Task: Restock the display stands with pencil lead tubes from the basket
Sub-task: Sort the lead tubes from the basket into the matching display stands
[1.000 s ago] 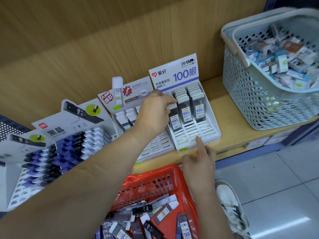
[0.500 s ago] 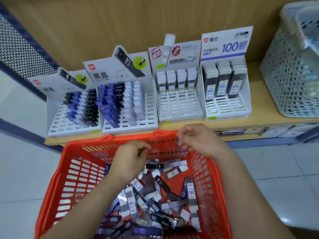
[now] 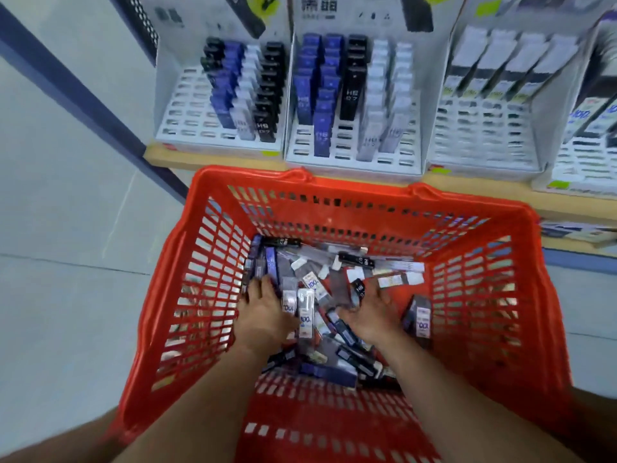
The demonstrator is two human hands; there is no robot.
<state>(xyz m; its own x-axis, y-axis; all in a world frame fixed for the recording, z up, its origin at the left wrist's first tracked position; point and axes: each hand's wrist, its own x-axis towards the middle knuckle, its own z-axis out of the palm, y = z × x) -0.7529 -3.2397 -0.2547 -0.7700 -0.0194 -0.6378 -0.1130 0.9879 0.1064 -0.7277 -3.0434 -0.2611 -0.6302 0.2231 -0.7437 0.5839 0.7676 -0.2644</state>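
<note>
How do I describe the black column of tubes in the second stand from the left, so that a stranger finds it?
Above the red basket, on the shelf, take the second white display stand from the left. It holds five columns of tubes: two blue on the left, two white on the right. The black column stands alone between them.

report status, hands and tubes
Left hand and right hand down in basket among loose tubes, grip unclear. Open slots in stands. Nothing blocking.
</note>
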